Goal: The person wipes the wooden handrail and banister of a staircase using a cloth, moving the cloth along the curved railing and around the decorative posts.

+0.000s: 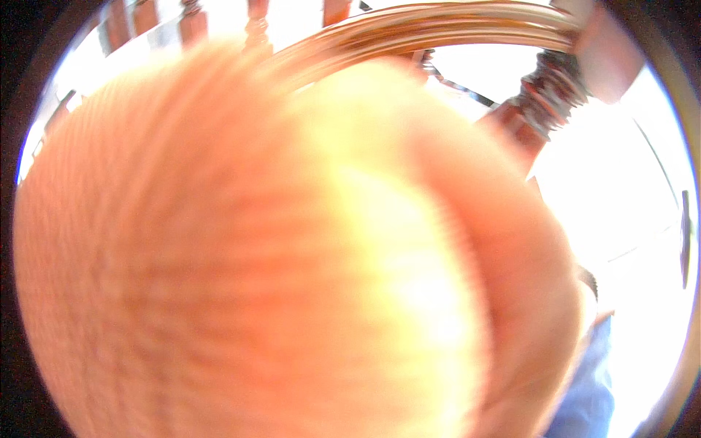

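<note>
One of my hands (263, 263) is right up against the camera and covers most of the view. Motion blur and glare wash out its shape, so I cannot tell whether it is the left or the right. A rounded fold of skin (526, 284) along its right side may be a finger or the thumb. Whether the fingers hold or touch anything is hidden. No second hand can be made out clearly.
Behind the hand, a curved-looking glossy wooden rail (438, 27) crosses the top. It meets a turned wooden post (547, 93) at the upper right. Several turned wooden spindles (193, 24) stand at the upper left. Blue cloth (589, 383) shows at the lower right.
</note>
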